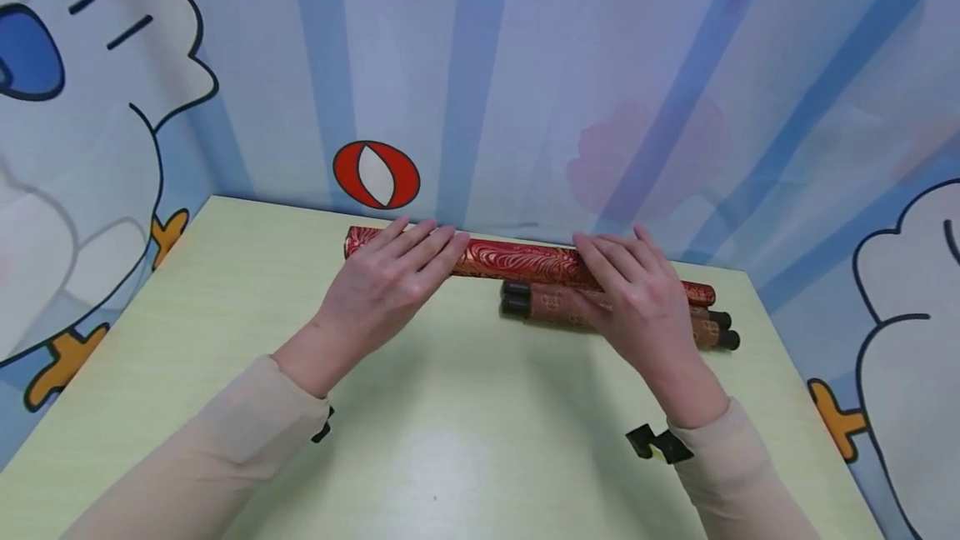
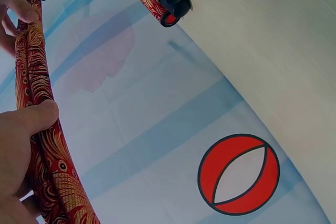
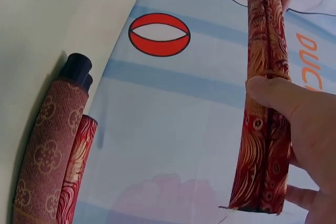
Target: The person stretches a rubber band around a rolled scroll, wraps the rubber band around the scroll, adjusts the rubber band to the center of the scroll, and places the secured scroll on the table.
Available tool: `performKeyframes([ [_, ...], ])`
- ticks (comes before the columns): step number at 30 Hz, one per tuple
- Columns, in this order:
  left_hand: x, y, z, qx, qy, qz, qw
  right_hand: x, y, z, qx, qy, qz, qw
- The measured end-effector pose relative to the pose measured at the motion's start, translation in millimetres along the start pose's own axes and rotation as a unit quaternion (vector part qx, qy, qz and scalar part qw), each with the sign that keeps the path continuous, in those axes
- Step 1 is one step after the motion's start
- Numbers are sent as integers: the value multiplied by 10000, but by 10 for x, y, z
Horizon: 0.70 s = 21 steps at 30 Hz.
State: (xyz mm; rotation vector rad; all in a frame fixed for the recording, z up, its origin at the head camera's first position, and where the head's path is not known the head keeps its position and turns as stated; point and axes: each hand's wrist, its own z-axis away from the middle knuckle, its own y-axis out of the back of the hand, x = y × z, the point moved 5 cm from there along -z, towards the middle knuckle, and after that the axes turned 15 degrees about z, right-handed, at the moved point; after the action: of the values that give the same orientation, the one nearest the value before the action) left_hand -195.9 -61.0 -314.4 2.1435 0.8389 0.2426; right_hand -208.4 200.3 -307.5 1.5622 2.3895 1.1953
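Both hands hold a red-and-gold brocade scroll [image 1: 517, 259], lengthwise from left to right above the back of the table. It shows as two slim rolls side by side in the wrist views. My left hand [image 1: 390, 282] grips its left part, with the thumb across the front in the left wrist view. Toward the other end, my right hand [image 1: 637, 290] grips it, its thumb [image 3: 268, 90] pressed over a thin tie around the rolls. Below the right hand lie brown patterned scrolls [image 1: 555, 307] with black end knobs. Beside them lies another red brocade roll [image 1: 699, 293], partly hidden.
The pale table [image 1: 450, 440] ends at the back against a printed cloth backdrop [image 1: 480, 90] with blue stripes and cartoon birds. A red-and-white ball [image 1: 377, 175] is printed on it, behind the left hand.
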Motion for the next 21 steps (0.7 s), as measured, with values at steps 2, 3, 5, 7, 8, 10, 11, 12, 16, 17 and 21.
performKeyframes([
  [2,-13,2,10,35,-24,-7,10000,28,-8,11,-83,-67,35,9999],
  [3,-15,5,13,58,-36,-12,10000,32,-15,11,-114,-70,25,9999],
  [5,-12,5,12,84,-67,5,9999,22,-30,3,-136,-17,-13,9999],
  [7,1,-1,7,74,-112,-11,9999,-4,-32,-8,-81,42,-22,10000],
  [8,10,-3,0,72,-131,-27,9999,-19,-31,-15,-30,59,-32,10000],
  [10,28,-13,-11,59,-163,-55,9998,-58,-31,-27,68,116,-62,9999],
  [11,39,-20,-17,39,-192,-62,9998,-81,-34,-34,85,162,-67,9998],
  [12,47,-23,-24,34,-206,-61,9998,-101,-39,-43,84,198,-80,9997],
  [16,58,-30,-40,9,-201,26,9998,-137,-59,-61,-40,313,-124,9994],
  [17,56,-33,-41,1,-194,43,9998,-130,-58,-57,-77,312,-92,9994],
  [21,40,-19,-55,16,-175,99,9998,-55,-36,3,-87,130,22,9999],
])
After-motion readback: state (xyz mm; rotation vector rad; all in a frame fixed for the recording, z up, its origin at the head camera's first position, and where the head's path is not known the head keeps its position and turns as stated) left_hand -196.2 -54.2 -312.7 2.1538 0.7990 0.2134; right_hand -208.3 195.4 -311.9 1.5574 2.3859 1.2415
